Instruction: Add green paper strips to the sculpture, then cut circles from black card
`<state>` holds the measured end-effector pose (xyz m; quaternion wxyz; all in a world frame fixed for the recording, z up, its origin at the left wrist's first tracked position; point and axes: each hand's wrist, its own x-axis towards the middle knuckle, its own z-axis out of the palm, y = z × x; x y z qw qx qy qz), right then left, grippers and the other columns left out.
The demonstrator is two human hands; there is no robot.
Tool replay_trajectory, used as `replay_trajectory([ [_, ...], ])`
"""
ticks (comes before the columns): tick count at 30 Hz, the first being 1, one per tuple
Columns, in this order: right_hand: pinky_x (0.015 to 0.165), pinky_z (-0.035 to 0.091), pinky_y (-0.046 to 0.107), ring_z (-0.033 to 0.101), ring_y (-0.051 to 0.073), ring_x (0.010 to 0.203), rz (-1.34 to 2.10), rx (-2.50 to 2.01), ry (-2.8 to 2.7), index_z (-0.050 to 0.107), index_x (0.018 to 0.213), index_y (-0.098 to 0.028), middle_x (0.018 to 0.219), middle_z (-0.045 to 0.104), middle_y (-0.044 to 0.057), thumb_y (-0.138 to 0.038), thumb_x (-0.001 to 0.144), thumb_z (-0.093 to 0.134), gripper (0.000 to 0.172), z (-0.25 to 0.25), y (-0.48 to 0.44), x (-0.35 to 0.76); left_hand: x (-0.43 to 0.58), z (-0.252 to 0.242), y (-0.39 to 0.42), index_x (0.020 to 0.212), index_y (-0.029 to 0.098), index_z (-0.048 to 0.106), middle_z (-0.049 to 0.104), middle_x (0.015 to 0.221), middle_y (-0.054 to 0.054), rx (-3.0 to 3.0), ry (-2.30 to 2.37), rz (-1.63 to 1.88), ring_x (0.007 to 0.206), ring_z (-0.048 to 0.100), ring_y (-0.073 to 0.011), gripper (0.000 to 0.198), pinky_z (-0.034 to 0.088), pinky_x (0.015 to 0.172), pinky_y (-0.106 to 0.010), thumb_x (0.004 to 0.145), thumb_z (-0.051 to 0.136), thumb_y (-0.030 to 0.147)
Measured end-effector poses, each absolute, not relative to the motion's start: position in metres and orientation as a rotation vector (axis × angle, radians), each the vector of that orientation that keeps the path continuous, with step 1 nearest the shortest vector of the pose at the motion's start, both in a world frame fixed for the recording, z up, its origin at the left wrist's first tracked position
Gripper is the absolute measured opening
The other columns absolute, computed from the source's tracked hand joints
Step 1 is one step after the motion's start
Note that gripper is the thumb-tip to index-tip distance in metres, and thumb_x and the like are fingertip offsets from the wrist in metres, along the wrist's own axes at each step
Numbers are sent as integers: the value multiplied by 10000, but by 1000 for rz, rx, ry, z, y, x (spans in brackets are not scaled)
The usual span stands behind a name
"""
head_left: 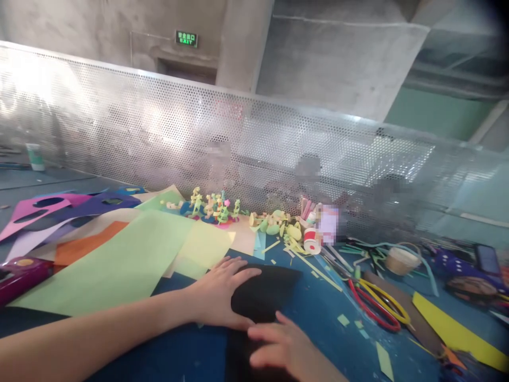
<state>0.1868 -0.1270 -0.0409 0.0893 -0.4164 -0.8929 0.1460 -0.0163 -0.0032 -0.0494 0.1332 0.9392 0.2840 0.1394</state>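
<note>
My left hand (221, 295) lies flat, fingers stretched out, on the left edge of a black paper sheet (267, 293) on the blue table (318, 318). My right hand (284, 347) rests on the near part of the same black sheet, fingers loosely extended and pressing down. Neither hand grips anything. The black sheet runs from between my hands toward the near edge of the table.
Light green (115, 265), yellow, orange and purple (59, 207) paper sheets lie at the left. Small paper figures (210, 207) stand by the perforated metal screen (238, 143). Red and yellow scissors (377, 305), a tape roll (312, 241), a small cup (401, 260) and paper scraps lie at the right.
</note>
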Motion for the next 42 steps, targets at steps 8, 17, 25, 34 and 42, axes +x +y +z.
replay_trajectory([
  [8,1085,105,542,332,212,1317,513,-1265,-2747,510,1231,-424,1355,482,-41,-391,911,418,334,-27,-122,200,-16,-35,-7,1348,297,368,455,1254,-105,2684,958,627,1168,443,-309,612,373,977,-478,815,428,593],
  [17,1103,164,460,549,144,1063,199,-1575,-2265,560,886,-237,984,664,-21,-59,811,404,248,-25,-117,228,-12,-44,3,1232,298,531,495,1078,-76,2694,1036,604,1073,495,-266,455,386,955,-439,887,337,522],
  [25,822,444,402,528,215,905,41,-1701,-2280,477,1268,-325,922,576,43,-436,894,437,392,-28,-118,226,-14,-38,-5,1114,230,597,526,1178,-95,2795,561,541,1094,507,-260,380,421,936,-380,879,399,453],
  [34,902,429,376,523,196,1034,93,-1598,-2229,550,780,-209,1074,579,45,-332,841,558,137,-38,-117,226,-17,-31,-7,1123,177,605,647,1078,-125,2663,-3,572,997,591,-238,362,444,911,-366,841,468,358],
  [42,1008,350,514,534,222,1111,74,-1521,-2280,486,891,-243,1149,598,42,-320,839,544,110,-54,-113,226,-17,-28,-12,1328,233,432,348,1445,-82,2983,32,506,1348,253,-295,575,143,1106,-498,829,452,518],
])
